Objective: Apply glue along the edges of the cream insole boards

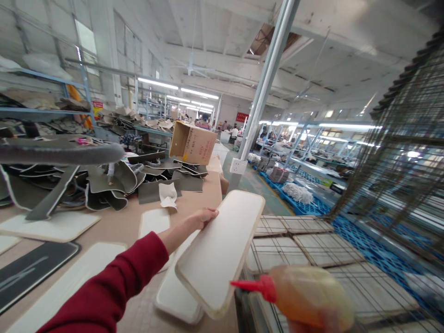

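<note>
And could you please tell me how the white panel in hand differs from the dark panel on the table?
The white panel is held by its edge in the left hand, while the dark panel lies on the table. The white panel's face looks plain; the dark panel's carries pale streaks. The white panel shows whole, whereas the picture's edge cuts off the dark panel. Both are flat with rounded corners.
</note>
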A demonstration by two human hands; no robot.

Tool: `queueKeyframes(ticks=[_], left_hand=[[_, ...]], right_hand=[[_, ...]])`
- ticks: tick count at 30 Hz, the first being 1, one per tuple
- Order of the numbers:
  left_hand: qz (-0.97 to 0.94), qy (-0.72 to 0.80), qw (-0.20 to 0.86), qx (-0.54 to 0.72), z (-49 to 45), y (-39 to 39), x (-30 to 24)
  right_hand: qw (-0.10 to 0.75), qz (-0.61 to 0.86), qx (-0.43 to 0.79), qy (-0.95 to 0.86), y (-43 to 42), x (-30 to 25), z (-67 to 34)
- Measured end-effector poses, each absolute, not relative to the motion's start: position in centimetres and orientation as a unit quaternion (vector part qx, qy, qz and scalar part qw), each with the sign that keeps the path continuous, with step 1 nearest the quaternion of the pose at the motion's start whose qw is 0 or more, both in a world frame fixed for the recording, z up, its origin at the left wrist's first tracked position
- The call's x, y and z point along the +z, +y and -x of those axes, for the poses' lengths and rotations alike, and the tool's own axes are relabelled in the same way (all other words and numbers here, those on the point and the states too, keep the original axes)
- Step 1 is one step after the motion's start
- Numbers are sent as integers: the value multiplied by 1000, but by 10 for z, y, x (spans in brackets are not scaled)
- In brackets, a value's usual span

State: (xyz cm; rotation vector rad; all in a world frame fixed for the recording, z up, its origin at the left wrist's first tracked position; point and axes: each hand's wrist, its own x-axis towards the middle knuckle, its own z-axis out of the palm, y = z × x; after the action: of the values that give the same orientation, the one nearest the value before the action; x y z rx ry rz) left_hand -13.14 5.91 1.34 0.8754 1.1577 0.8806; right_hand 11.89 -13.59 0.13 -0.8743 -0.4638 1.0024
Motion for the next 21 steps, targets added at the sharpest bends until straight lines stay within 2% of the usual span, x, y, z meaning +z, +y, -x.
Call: queueKeyframes(ticks=[4,7,16,21], left_hand=[[-405,499,657,394,123,40,10],[-429,468,671,382,117,27,9],[-419,435,722,336,109,17,36],[-453,425,705,342,106,18,47]], right_hand=[[832,334,378,-230,-95,35,-132],[861,318,327,-225,-74,41,-138],[866,339,306,-202,-64,20,-155],[850,363,325,-201,-88,0,-146]])
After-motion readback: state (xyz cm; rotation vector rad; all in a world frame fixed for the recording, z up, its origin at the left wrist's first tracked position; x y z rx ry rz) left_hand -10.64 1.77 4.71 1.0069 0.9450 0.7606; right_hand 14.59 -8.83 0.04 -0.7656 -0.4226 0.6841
